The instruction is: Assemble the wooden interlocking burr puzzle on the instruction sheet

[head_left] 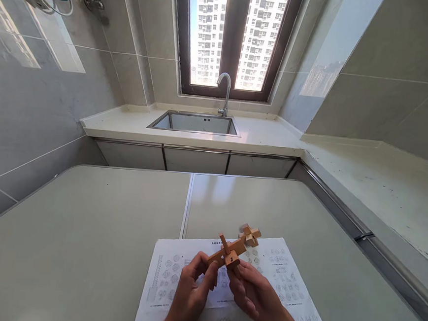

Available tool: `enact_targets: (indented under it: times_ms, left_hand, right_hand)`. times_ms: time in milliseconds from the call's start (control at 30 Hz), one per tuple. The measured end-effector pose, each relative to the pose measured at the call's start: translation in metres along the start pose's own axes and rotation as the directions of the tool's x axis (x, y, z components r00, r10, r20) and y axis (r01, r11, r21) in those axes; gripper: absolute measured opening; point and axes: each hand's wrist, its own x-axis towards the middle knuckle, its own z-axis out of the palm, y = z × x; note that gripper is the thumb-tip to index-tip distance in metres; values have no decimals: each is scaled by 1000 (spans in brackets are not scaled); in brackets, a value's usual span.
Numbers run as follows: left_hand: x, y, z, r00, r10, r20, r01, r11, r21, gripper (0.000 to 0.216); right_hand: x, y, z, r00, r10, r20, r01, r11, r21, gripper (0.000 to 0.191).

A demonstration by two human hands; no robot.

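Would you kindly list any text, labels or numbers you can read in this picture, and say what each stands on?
White printed instruction sheet on the grey table: a heading line and small captions under the diagrams, all too small to read.
Interlocking wooden block puzzle, held in both hands: no lettering.
Nothing else shows readable text.

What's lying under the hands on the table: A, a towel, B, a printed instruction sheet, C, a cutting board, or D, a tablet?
B: a white printed sheet with small diagrams lies on the table beneath both hands, which hold a wooden puzzle above it.
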Motion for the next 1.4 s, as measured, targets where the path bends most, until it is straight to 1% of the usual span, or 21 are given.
enact_targets:
  times_ms: [133,267,333,467,633,767,900,1067,1133,1267,1400]
  left_hand:
    - [2,-4,-1,999,-9,41,10,1000,-18,44]
    - [4,-2,0,996,-49,70,52,998,-47,46]
    - [4,-2,0,995,-53,82,59,996,-68,46]
    - [3,-4,0,995,-38,97,43,998,-49,44]
    - [2,-6,0,996,-3,88,3,1000,1,41]
    - [1,-5,1,996,25,87,-27,999,21,40]
    - [0,-3,2,992,43,119,-47,998,36,38]
    - [0,-1,0,989,92,119,-100,993,65,37]
    - [-1,-2,-1,987,125,102,-136,985,107,35]
    - [-1,-4,-2,973,220,73,-231,950,212,27]
    - [1,-2,-7,950,299,89,-311,927,209,23]
  right_hand:
    - [0,-2,-3,1000,19,-16,-18,998,56,27]
    - [0,2,-9,1000,12,-27,-10,998,64,27]
    - [0,4,-11,1000,2,-24,0,998,58,31]
    - [1,4,-11,999,-21,-25,21,1000,21,35]
    - [0,-1,-5,997,-5,-79,3,999,-34,29]
    - [-1,-3,-3,999,24,-40,-24,1000,0,32]
    - [-3,-3,-5,997,72,16,-73,997,25,29]
    - [-4,-4,-8,999,47,26,-46,999,-23,27]
    - [-5,-3,-7,999,35,-15,-36,998,-43,28]
    - [-8,-2,-1,985,-2,-171,-7,999,-49,35]
    - [-9,-1,1,967,-40,-250,18,996,-90,38]
